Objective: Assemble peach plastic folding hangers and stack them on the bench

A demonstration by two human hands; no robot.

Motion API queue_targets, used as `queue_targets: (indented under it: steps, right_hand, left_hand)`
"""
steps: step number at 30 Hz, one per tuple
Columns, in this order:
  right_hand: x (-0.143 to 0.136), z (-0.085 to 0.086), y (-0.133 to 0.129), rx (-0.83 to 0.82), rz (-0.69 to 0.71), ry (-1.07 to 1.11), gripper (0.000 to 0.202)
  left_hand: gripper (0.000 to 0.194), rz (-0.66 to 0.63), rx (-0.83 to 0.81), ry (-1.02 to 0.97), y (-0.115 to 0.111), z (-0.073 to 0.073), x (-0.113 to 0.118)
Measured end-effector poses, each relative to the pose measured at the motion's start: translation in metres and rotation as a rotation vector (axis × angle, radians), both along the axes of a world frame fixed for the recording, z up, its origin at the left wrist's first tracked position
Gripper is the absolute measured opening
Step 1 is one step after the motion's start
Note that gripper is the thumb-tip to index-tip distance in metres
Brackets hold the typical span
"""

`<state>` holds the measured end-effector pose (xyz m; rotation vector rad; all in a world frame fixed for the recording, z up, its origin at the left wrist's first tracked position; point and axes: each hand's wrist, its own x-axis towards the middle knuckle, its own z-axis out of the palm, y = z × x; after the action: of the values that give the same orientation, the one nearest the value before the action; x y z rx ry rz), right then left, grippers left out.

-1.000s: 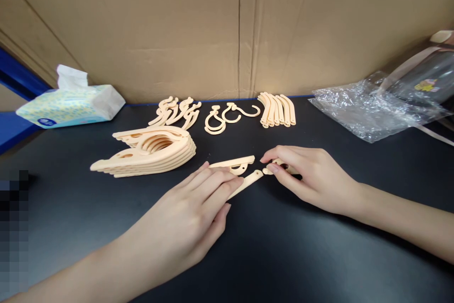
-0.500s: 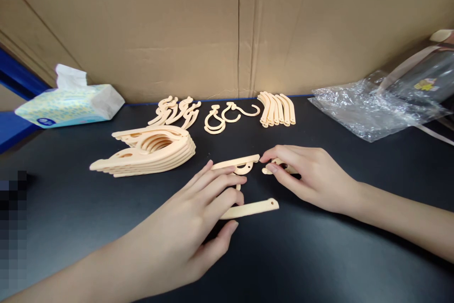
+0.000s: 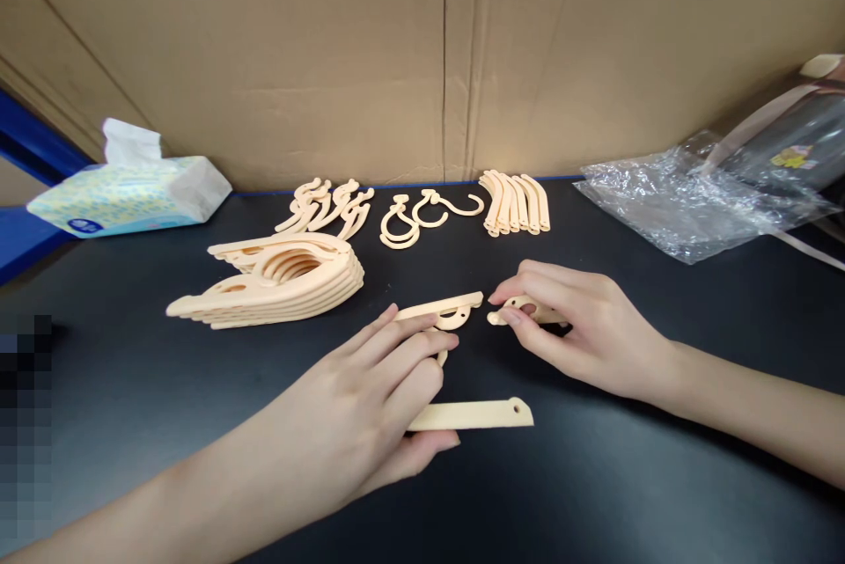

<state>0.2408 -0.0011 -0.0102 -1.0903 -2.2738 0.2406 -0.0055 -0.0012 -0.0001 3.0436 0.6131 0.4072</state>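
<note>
Your left hand (image 3: pixel 360 410) holds a flat plastic strip (image 3: pixel 470 414) in a thumb-and-finger grip, low over the near middle of the desk (image 3: pixel 594 494). Your right hand (image 3: pixel 581 331) pinches a small curved piece (image 3: pixel 521 311) just right of a hanger arm (image 3: pixel 444 311). A stack of hangers (image 3: pixel 277 282) lies farther left.
</note>
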Motion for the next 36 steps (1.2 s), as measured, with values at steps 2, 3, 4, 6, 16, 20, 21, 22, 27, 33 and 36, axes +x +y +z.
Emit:
queue_targets:
  steps: [2, 3, 4, 6, 16, 20, 21, 22, 27, 33, 36]
  right_hand:
    - [0.0006, 0.0001, 0.0003, 0.011, -0.013, -0.014, 0.013]
    - [0.0009, 0.0001, 0.0004, 0.019, -0.019, -0.023, 0.014]
    - [0.0010, 0.0001, 0.0005, 0.028, -0.024, -0.030, 0.015]
    - [0.0013, 0.0000, 0.0004, 0.045, -0.029, -0.029, 0.014]
    - [0.0010, 0.0009, -0.0014, 0.086, -0.029, -0.107, 0.009]
    - [0.0002, 0.0008, 0.0000, 0.088, 0.047, -0.158, 0.014]
    - [-0.0001, 0.0009, -0.0002, 0.092, 0.078, -0.176, 0.016]
    - [-0.0003, 0.0011, -0.0006, 0.096, 0.109, -0.199, 0.017]
    - [-0.0014, 0.0021, -0.0034, 0.126, 0.237, -0.263, 0.019]
    - [-0.0009, 0.0043, -0.0038, 0.100, 0.300, -0.244, 0.022]
    - [-0.0010, 0.0051, -0.0043, 0.086, 0.317, -0.225, 0.020]
  left_hand:
    - [0.019, -0.008, 0.008, 0.007, 0.0001, 0.0013, -0.0006]
    - [0.019, -0.007, 0.012, 0.005, -0.0001, 0.0017, -0.0009]
    - [0.019, -0.008, 0.016, 0.001, -0.0004, 0.0019, -0.0012]
    - [0.019, -0.002, 0.015, -0.020, -0.0011, 0.0018, -0.0015]
    - [0.013, 0.010, -0.048, -0.041, -0.0008, 0.0033, 0.0004]
    - [0.014, 0.025, -0.056, -0.068, -0.0016, 0.0028, -0.0004]
    - [0.014, 0.027, -0.058, -0.072, -0.0017, 0.0028, -0.0008]
    - [0.013, 0.027, -0.061, -0.072, -0.0016, 0.0028, -0.0012]
    - [0.013, 0.024, -0.082, -0.053, -0.0009, 0.0029, -0.0023]
    - [0.010, 0.023, -0.091, -0.068, -0.0022, 0.0027, -0.0016]
    - [0.006, 0.030, -0.104, -0.102, -0.0032, 0.0035, -0.0016]
